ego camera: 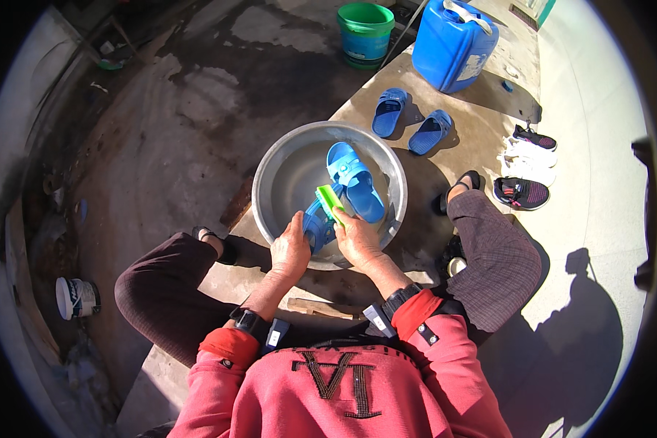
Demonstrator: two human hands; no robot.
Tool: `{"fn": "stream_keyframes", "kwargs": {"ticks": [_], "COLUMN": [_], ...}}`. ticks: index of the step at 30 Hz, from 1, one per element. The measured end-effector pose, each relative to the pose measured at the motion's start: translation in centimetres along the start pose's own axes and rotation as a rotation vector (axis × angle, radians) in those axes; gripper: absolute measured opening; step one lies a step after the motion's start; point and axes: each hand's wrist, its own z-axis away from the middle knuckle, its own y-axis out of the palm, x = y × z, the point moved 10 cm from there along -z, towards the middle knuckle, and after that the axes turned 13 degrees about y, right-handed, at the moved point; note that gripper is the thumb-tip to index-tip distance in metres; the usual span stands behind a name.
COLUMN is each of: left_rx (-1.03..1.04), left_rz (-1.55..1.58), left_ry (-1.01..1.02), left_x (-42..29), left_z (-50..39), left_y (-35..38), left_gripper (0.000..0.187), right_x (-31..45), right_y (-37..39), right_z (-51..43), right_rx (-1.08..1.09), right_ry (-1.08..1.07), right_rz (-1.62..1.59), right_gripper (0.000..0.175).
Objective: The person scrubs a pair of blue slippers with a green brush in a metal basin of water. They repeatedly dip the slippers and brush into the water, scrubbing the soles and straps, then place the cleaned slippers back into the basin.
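Note:
A wide metal basin (263, 197) with water in it stands between my knees. My left hand (291, 246) grips a blue plastic sandal (318, 230), tilted on its side over the near part of the basin. In my right hand (356, 235) is a bright green scrubbing brush (329, 198), its bristle side turned against that sandal. The other blue sandal (368, 198) lies in the basin just beyond my right hand, its strap upward. My fingers partly hide the held sandal.
Blue slippers (387, 116) stand on the concrete beyond the basin, near a large blue jerrycan (453, 49) and a green bucket (366, 33). Black and white shoes (521, 192) line the right side. A white tub (78, 298) lies at left; wood pieces (320, 307) lie before me.

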Motion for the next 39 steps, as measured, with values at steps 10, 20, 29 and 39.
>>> {"fn": "stream_keyframes", "kwargs": {"ticks": [10, 20, 29, 39], "left_rx": [0.013, 0.102, 0.026, -0.124], "left_rz": [-0.083, -0.096, -0.059, -0.064], "left_ry": [0.018, 0.081, -0.148, -0.015], "left_x": [1.4, -0.2, 4.1, 4.2], "left_z": [0.1, 0.4, 1.0, 0.9], "left_y": [0.9, 2.1, 1.5, -1.1], "left_gripper": [0.053, 0.045, 0.040, 0.051], "right_x": [2.5, -4.1, 1.3, -9.4], "right_y": [1.8, 1.6, 5.0, 5.1], "right_z": [2.2, -1.5, 2.7, -3.4], "right_rx": [0.127, 0.013, 0.179, 0.135], "right_ry": [-0.108, 0.093, -0.040, 0.336], "right_rz": [-0.201, -0.007, -0.263, 0.213], "right_gripper": [0.037, 0.034, 0.037, 0.032]}}
